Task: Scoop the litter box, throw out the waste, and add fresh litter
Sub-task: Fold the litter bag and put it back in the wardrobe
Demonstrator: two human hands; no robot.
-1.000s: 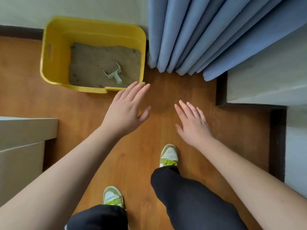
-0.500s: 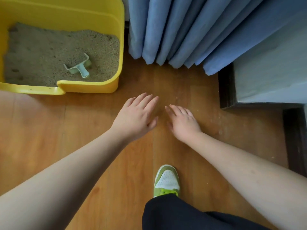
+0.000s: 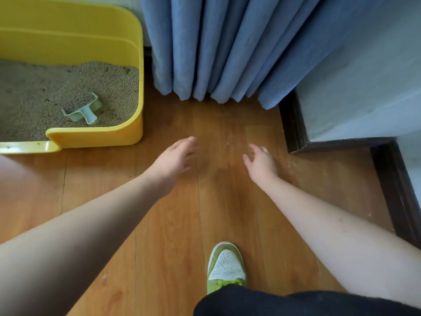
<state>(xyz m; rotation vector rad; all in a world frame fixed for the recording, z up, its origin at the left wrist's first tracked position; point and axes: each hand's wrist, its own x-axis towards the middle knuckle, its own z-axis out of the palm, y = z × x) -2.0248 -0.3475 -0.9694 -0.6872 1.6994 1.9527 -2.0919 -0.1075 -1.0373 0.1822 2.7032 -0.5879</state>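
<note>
The scoop [image 3: 83, 110] lies on the litter in the yellow litter box [image 3: 95, 135], handle pointing toward you. It sits up-left of your left hand [image 3: 174, 159], the nearer grip; both grips, including your right hand [image 3: 260, 164], hang loosely spread, holding nothing.

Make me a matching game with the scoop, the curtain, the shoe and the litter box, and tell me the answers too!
Things:
1. scoop
2. curtain
3. shoe
4. litter box

Matches:
A. blue, hanging down to the floor
B. yellow, standing on the wood floor
C. pale green, lying on the litter
D. green and white, at the bottom of the picture

Right pairs: 1-C, 2-A, 3-D, 4-B
</note>
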